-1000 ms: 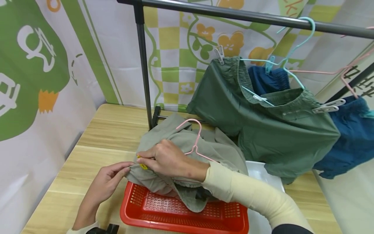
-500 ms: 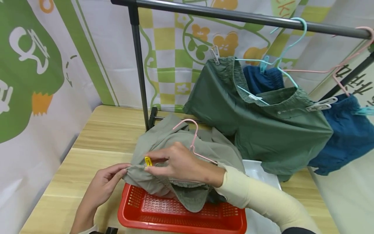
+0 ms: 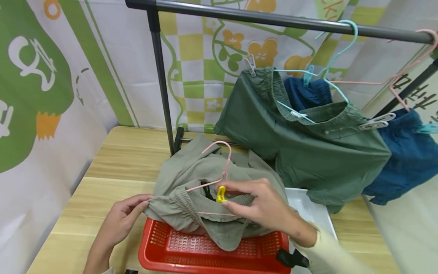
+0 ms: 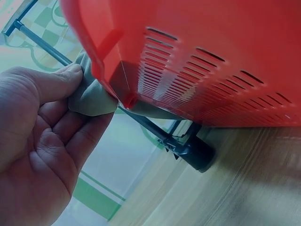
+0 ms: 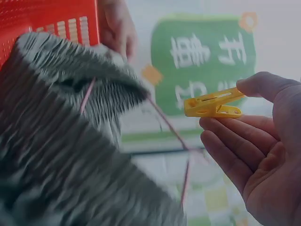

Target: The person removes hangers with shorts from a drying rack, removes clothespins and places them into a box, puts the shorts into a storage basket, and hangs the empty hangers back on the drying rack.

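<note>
Grey-green shorts [image 3: 191,163] with an elastic waistband lie bunched over the back of a red basket [image 3: 212,262]. A pink hanger [image 3: 228,161] sits with its lower part inside the waistband and its hook pointing up. My left hand [image 3: 119,220] pinches the left edge of the shorts between thumb and fingers. Above the waistband opening, my right hand [image 3: 265,201] pinches a yellow clothespin [image 3: 221,194]. In the right wrist view the clothespin [image 5: 214,103] is held between thumb and fingertips, apart from the cloth.
Dark green shorts [image 3: 301,140] hang clipped to a light blue hanger on a black rack bar [image 3: 246,15]. Blue shorts [image 3: 403,152] hang behind them. A white tray [image 3: 304,201] lies right of the basket on the wooden table [image 3: 99,171].
My right hand has moved right with the yellow clothespin, from the left side of the waistband to near the hanger's neck. The left hand still pinches the shorts' left edge.
</note>
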### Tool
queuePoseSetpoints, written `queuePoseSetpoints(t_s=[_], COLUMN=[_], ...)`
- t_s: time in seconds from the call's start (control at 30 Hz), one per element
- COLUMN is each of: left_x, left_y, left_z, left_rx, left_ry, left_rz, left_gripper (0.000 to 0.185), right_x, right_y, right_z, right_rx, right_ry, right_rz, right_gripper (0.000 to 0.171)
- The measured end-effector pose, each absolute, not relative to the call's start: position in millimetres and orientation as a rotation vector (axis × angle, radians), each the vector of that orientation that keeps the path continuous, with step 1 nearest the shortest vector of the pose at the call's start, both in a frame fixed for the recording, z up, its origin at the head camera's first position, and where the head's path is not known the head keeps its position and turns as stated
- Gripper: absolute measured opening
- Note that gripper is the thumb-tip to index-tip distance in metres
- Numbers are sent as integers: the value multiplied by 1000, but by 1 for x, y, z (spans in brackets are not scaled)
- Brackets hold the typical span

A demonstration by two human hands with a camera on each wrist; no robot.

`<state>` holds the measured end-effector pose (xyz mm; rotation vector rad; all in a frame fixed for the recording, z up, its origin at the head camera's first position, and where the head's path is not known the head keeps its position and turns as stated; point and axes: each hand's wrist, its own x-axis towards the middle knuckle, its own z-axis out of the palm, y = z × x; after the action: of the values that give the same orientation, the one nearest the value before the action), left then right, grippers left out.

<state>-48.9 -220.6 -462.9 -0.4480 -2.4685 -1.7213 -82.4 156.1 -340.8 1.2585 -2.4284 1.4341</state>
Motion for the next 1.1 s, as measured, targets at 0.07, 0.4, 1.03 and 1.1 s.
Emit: queuePoseSetpoints(t_s=[0.07,0.4,1.03,1.1], left_x=[-48,-48,-50,-50], left_y=[-219,-224,-222,-222], left_z=[-464,-462,-464,-464], left_rx=[-461,-477,-495,-499], left_ry=[-2460,-2442,-2444,-2436], left_rz=[-1749,-1702,-1722,-1732], left_gripper=[24,25,25,26], right_x=[-77,-60,-53,-55], right_y=[174,253,329,332], right_z=[-342,-353,-408,-411], right_rx=[1163,624,-90,-129], right_ry=[-2447,-2513,-3076,-3129], right_rz=[1432,1347,1261,1248], right_gripper=[36,47,55,59])
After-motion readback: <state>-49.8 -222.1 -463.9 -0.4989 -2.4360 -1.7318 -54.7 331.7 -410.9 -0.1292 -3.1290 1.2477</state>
